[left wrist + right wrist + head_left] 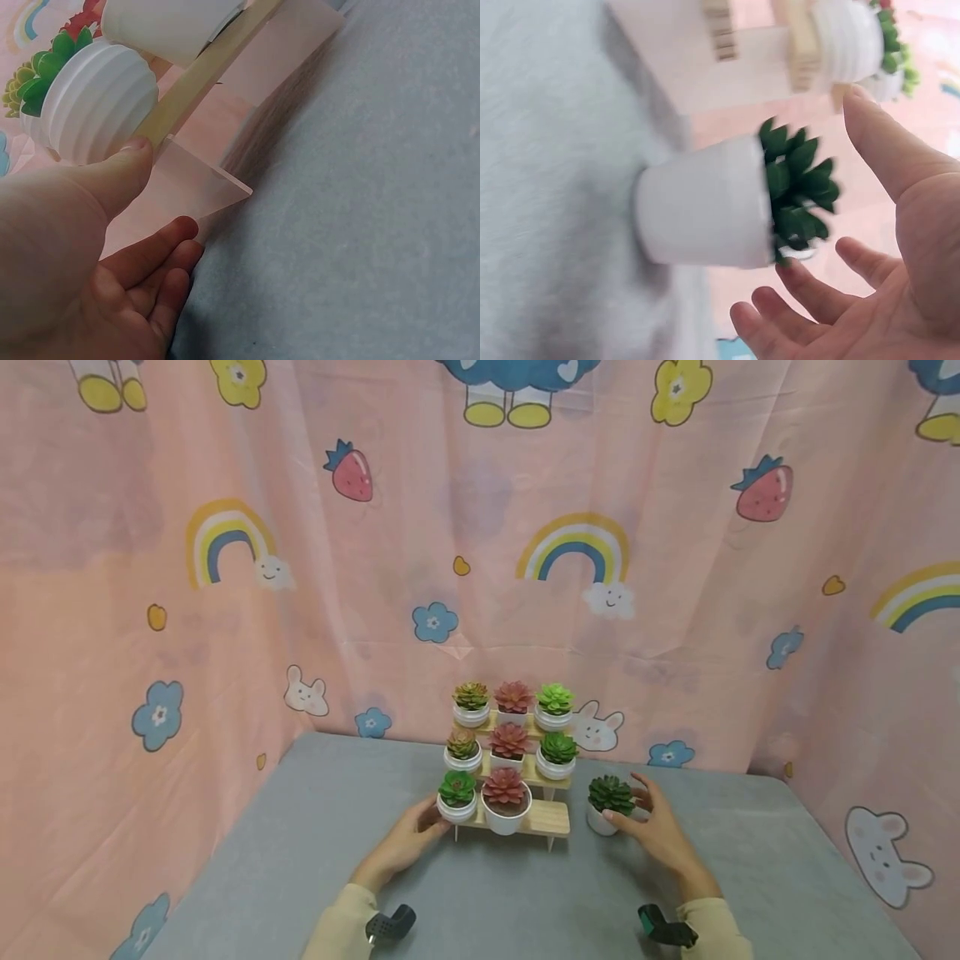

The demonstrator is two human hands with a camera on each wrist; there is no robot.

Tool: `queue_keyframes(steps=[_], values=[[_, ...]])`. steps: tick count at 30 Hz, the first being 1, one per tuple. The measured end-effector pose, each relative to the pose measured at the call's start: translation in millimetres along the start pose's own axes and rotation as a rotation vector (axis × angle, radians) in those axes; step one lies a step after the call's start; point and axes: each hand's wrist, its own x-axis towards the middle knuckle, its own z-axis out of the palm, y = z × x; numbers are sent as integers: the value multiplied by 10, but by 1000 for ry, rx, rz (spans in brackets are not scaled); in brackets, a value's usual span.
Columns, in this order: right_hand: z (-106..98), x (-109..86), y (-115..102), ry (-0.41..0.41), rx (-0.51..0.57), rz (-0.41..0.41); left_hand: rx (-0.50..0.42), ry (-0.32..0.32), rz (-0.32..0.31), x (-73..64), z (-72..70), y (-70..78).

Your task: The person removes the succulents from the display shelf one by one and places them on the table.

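Observation:
My right hand (660, 831) is spread around a dark green potted succulent (611, 795) on the table, right of a tiered wooden stand (551, 818). In the right wrist view, thumb and fingers stand apart, with a gap between them and the white pot (705, 206). My left hand (408, 835) is at the stand's left end. Its thumb rests at the end of the lowest board (180, 97), by a ribbed white pot with a green succulent (457, 789); the other fingers lie loosely beside a clear stand leg (199, 180). Beside that pot sits a red succulent (505, 787).
Several more potted succulents, among them a bright green one (555, 698), fill the two upper tiers. The grey table (300, 860) reaches back to a pink printed curtain (390, 568). Dark wrist devices sit at both sleeves.

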Motion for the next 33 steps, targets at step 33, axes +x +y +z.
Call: queue_keyframes(steps=[33], values=[[266, -268, -721, 27, -7, -250, -14, -9, -6, 6, -11, -34]])
